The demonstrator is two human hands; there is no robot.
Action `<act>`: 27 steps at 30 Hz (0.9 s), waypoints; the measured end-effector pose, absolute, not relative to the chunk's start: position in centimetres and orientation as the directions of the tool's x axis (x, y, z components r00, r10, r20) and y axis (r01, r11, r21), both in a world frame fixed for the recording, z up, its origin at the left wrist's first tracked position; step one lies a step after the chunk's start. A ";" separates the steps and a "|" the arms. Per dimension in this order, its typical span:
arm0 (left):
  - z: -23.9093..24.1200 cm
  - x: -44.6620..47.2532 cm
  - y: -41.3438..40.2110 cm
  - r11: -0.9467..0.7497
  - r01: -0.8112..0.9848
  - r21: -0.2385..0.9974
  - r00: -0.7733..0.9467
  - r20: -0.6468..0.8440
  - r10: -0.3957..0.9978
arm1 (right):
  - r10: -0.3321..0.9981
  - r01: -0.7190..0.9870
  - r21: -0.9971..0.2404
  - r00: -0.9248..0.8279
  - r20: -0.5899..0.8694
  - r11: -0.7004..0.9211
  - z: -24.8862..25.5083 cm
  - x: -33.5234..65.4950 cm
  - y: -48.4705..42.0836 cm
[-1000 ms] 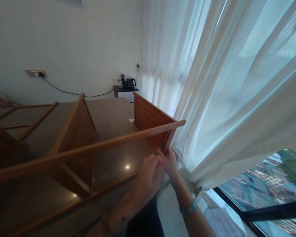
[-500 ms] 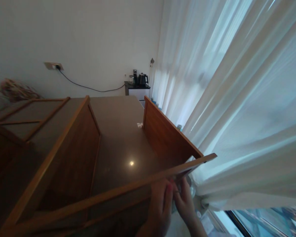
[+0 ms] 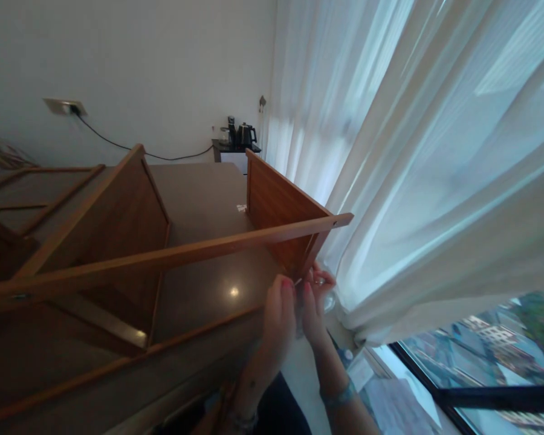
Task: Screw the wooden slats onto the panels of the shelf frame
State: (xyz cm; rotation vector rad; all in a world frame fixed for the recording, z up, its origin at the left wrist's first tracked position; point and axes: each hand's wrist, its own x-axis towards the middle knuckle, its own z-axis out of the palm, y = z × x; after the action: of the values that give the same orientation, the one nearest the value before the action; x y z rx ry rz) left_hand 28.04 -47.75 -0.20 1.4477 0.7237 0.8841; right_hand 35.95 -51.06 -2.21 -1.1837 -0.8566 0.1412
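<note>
A wooden shelf unit (image 3: 181, 254) lies on its side on a grey-brown tabletop (image 3: 194, 187), with its boards standing up. Close to the low corner of the right-hand shelf board (image 3: 278, 211), my two hands are side by side. My left hand (image 3: 278, 308) has its fingers bent and pressed together at the lower rail's end. Just right of it, my right hand (image 3: 315, 302) is closed with curled fingers, a ring on one. A thin pale sliver shows between the fingertips, too small to name. A bolt hole (image 3: 335, 223) shows in the upper rail's end.
White curtains (image 3: 390, 181) hang close on the right, beside a window (image 3: 494, 356). A black kettle (image 3: 245, 135) stands on a small cabinet at the back. A black cord (image 3: 118, 145) runs along the wall from a socket (image 3: 64, 107). Papers (image 3: 399, 405) lie low at right.
My view has shifted right and down, showing more of the window. Both hands have gone from under the upper rail to the lower corner of the right board.
</note>
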 end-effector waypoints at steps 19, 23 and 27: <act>4.0 25.8 -48.7 -0.638 0.128 0.760 0.778 0.322 0.539 | 0.591 0.165 -0.954 0.754 0.285 0.249 -0.1 37.1 -52.3; 3.4 25.3 -48.3 -0.718 0.154 0.679 0.804 0.336 0.491 | 0.561 0.135 -0.949 0.779 0.279 0.284 -0.4 37.1 -52.0; 6.3 22.8 -48.3 -0.834 0.187 0.520 0.772 0.447 0.452 | 0.555 0.117 -0.950 0.788 0.266 0.289 -0.4 37.1 -51.6</act>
State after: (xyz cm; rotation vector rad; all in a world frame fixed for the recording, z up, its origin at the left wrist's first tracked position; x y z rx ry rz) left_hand 22.76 -48.31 6.29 2.5124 0.4818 0.7946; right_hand 37.11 -51.57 -0.41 -1.2636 -0.6358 0.3200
